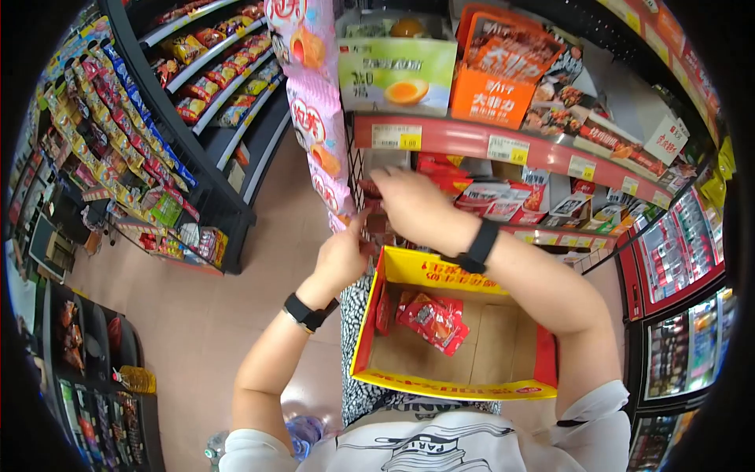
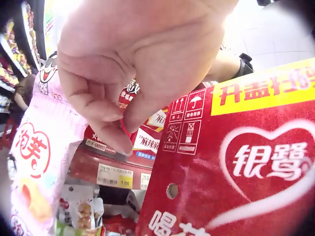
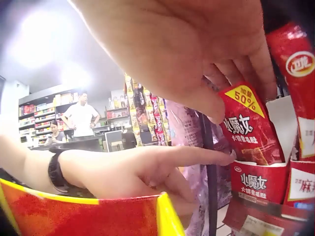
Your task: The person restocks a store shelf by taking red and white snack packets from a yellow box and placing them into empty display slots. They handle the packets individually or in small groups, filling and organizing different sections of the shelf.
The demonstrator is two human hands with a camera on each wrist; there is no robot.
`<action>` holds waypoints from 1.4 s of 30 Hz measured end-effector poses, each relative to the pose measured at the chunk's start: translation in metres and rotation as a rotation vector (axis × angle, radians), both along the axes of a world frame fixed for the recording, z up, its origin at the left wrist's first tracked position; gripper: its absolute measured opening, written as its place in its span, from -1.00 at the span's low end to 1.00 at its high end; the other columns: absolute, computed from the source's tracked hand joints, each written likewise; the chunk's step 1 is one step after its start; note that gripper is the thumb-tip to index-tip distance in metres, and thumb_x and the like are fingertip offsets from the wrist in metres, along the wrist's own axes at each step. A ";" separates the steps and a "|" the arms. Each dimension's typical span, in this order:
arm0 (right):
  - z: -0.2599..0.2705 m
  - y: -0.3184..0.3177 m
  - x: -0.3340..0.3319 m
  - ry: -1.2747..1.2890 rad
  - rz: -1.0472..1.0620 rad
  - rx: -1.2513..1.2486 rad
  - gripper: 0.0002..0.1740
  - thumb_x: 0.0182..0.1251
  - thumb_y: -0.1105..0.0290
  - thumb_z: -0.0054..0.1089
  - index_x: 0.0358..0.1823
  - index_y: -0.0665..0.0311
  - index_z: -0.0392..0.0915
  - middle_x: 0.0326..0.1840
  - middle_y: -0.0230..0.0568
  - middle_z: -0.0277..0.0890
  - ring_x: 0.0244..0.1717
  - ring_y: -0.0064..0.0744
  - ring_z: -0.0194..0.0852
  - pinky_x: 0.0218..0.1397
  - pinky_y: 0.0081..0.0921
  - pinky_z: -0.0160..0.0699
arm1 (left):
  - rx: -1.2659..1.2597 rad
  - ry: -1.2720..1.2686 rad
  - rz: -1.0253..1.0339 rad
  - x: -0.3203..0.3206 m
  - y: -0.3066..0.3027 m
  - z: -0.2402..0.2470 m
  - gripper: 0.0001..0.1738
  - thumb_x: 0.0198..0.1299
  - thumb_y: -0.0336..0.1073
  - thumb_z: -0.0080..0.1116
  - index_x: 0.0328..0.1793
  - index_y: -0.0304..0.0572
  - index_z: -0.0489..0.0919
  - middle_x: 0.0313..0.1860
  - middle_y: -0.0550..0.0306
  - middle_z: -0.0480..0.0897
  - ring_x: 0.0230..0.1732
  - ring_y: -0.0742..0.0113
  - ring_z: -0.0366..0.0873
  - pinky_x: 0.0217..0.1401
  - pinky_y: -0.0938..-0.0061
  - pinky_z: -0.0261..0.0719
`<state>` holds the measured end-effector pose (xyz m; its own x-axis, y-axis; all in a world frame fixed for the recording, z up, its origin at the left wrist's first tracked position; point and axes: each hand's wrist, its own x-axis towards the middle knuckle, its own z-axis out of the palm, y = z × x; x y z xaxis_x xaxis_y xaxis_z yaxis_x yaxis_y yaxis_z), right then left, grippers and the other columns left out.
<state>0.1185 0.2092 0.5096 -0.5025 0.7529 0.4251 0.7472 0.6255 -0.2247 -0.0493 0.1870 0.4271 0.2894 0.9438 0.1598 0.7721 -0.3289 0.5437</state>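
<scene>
In the right wrist view, my right hand (image 3: pixel 182 54) holds a red snack packet (image 3: pixel 251 130) with a yellow 50% corner, thumb at its near side and fingers behind. The packet stands in a small red display box (image 3: pixel 258 179) on the shelf. My left hand (image 1: pixel 340 259) is beside that box, its thumb and a finger pinching the edge in the left wrist view. Below the hands, a yellow and red carton (image 1: pixel 503 315) stands open in front of my body, with several red packets (image 1: pixel 432 321) lying inside.
Pink puff snack bags (image 1: pixel 314 110) hang in a strip left of the shelf. A price rail (image 1: pixel 472 145) runs above the lower shelf, and more red packets (image 1: pixel 503 197) stand to the right. Another snack rack (image 1: pixel 212 86) is across the aisle. A person (image 3: pixel 82 117) stands in the background.
</scene>
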 end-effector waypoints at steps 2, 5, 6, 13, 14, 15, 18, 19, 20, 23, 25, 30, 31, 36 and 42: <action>0.009 -0.017 0.010 0.068 0.078 0.075 -0.75 0.07 0.51 0.14 -0.17 0.32 0.44 -0.25 -0.04 0.49 -0.15 0.05 0.47 -0.12 -0.17 0.49 | -0.107 -0.196 -0.031 -0.006 -0.010 0.010 -0.39 0.11 -0.50 0.10 0.35 -0.12 0.31 -0.44 0.01 0.66 -0.41 0.27 0.64 -0.31 0.43 0.56; 0.016 -0.050 0.030 -0.005 0.188 -0.009 -0.95 0.06 0.49 0.13 -0.42 0.30 0.51 -0.47 -0.12 0.51 -0.37 -0.05 0.54 -0.29 -0.20 0.52 | -0.227 -0.476 -0.043 -0.012 -0.024 0.027 -0.56 0.13 -0.46 0.14 0.19 -0.14 0.47 -0.37 0.07 0.64 -0.38 0.38 0.61 -0.29 0.48 0.55; 0.012 -0.059 0.034 -0.002 0.179 -0.025 -0.95 0.06 0.49 0.13 -0.42 0.30 0.51 -0.47 -0.12 0.51 -0.37 -0.05 0.54 -0.29 -0.20 0.52 | -0.213 -0.524 -0.068 -0.014 -0.030 0.035 -0.60 0.15 -0.47 0.13 0.16 -0.18 0.48 -0.36 0.12 0.63 -0.38 0.49 0.58 -0.30 0.56 0.53; -0.053 -0.092 0.038 -0.131 0.451 -0.229 -0.86 0.08 0.48 0.03 -0.33 0.33 0.51 -0.46 -0.09 0.50 -0.43 -0.10 0.57 -0.35 -0.24 0.56 | -0.350 -0.526 -0.211 -0.009 -0.063 0.073 -0.72 0.25 -0.43 0.11 0.09 -0.31 0.53 -0.20 0.22 0.56 -0.17 0.53 0.50 -0.04 0.62 0.47; -0.063 -0.095 0.034 -0.147 0.456 -0.201 -0.85 0.10 0.47 0.01 -0.32 0.33 0.49 -0.46 -0.10 0.50 -0.45 -0.12 0.57 -0.38 -0.25 0.56 | -0.362 -0.518 -0.218 -0.007 -0.066 0.074 -0.72 0.25 -0.43 0.11 0.09 -0.31 0.53 -0.20 0.22 0.56 -0.17 0.53 0.50 -0.04 0.62 0.47; -0.073 -0.096 0.031 -0.164 0.463 -0.170 -0.85 0.12 0.46 -0.01 -0.30 0.34 0.48 -0.47 -0.11 0.50 -0.46 -0.14 0.57 -0.42 -0.27 0.56 | -0.374 -0.502 -0.237 -0.005 -0.068 0.074 -0.72 0.25 -0.43 0.11 0.08 -0.31 0.53 -0.20 0.22 0.56 -0.16 0.53 0.50 -0.05 0.62 0.47; -0.099 -0.093 0.024 -0.138 0.464 -0.016 -0.84 0.10 0.44 0.00 -0.31 0.35 0.47 -0.49 -0.12 0.49 -0.49 -0.16 0.56 -0.46 -0.29 0.56 | -0.401 -0.469 -0.259 -0.001 -0.071 0.075 -0.74 0.24 -0.43 0.11 0.05 -0.32 0.54 -0.21 0.21 0.57 -0.17 0.52 0.51 -0.05 0.61 0.47; -0.101 -0.091 0.022 -0.165 0.457 -0.008 -0.83 0.08 0.43 0.02 -0.30 0.33 0.47 -0.44 -0.10 0.50 -0.47 -0.16 0.56 -0.42 -0.31 0.57 | -0.392 -0.436 -0.262 0.000 -0.071 0.075 -0.74 0.24 -0.43 0.11 0.04 -0.33 0.55 -0.21 0.21 0.58 -0.17 0.52 0.51 -0.06 0.61 0.47; -0.102 -0.090 0.020 -0.161 0.451 -0.011 -0.83 0.08 0.43 0.02 -0.30 0.33 0.47 -0.44 -0.10 0.50 -0.47 -0.16 0.56 -0.42 -0.31 0.57 | -0.381 -0.403 -0.264 0.001 -0.071 0.075 -0.75 0.23 -0.44 0.12 0.03 -0.33 0.55 -0.22 0.21 0.58 -0.18 0.52 0.51 -0.07 0.61 0.47; -0.106 -0.089 0.016 -0.156 0.456 -0.002 -0.86 0.07 0.41 0.04 -0.37 0.29 0.51 -0.36 -0.10 0.51 -0.39 -0.19 0.55 -0.35 -0.35 0.58 | -0.356 -0.358 -0.291 0.006 -0.070 0.075 -0.75 0.23 -0.44 0.12 0.02 -0.34 0.56 -0.24 0.20 0.60 -0.19 0.52 0.52 -0.08 0.60 0.48; -0.102 -0.090 0.014 -0.218 0.495 0.084 -0.89 0.07 0.40 0.04 -0.49 0.26 0.51 -0.29 -0.11 0.51 -0.30 -0.20 0.52 -0.28 -0.36 0.57 | -0.352 -0.343 -0.307 0.009 -0.068 0.077 -0.76 0.23 -0.44 0.12 0.02 -0.33 0.56 -0.24 0.20 0.60 -0.20 0.51 0.52 -0.08 0.60 0.48; -0.059 -0.097 0.039 -0.143 0.344 -0.276 -0.92 0.09 0.46 0.04 -0.42 0.32 0.48 -0.43 -0.01 0.54 -0.29 -0.09 0.60 -0.27 -0.25 0.55 | -0.283 -0.391 -0.319 0.012 -0.064 0.075 -0.76 0.19 -0.45 0.15 0.00 -0.26 0.59 -0.28 0.19 0.64 -0.26 0.52 0.53 -0.26 0.64 0.41; -0.043 -0.100 0.052 -0.142 0.265 -0.471 -0.89 0.08 0.49 0.05 -0.35 0.35 0.45 -0.41 0.05 0.54 -0.29 -0.02 0.60 -0.26 -0.20 0.55 | -0.295 -0.401 -0.321 0.012 -0.063 0.076 -0.76 0.19 -0.45 0.15 0.00 -0.25 0.59 -0.29 0.20 0.64 -0.26 0.52 0.53 -0.26 0.64 0.41; -0.085 -0.117 0.088 -0.176 0.080 -0.753 -0.74 0.05 0.53 0.08 -0.19 0.41 0.36 -0.33 0.15 0.56 -0.22 0.09 0.58 -0.18 -0.14 0.55 | -0.385 -0.335 -0.392 0.019 -0.063 0.075 -0.75 0.23 -0.45 0.12 0.03 -0.34 0.55 -0.22 0.16 0.63 -0.19 0.50 0.55 -0.10 0.59 0.48; -0.114 -0.110 0.100 -0.363 -0.093 -0.807 -0.70 0.03 0.48 0.15 -0.17 0.37 0.39 -0.31 0.13 0.56 -0.22 0.08 0.58 -0.19 -0.16 0.55 | -0.459 -0.240 -0.449 0.023 -0.067 0.078 -0.70 0.19 -0.47 0.13 0.07 -0.29 0.55 -0.24 0.13 0.64 -0.20 0.46 0.56 -0.14 0.57 0.50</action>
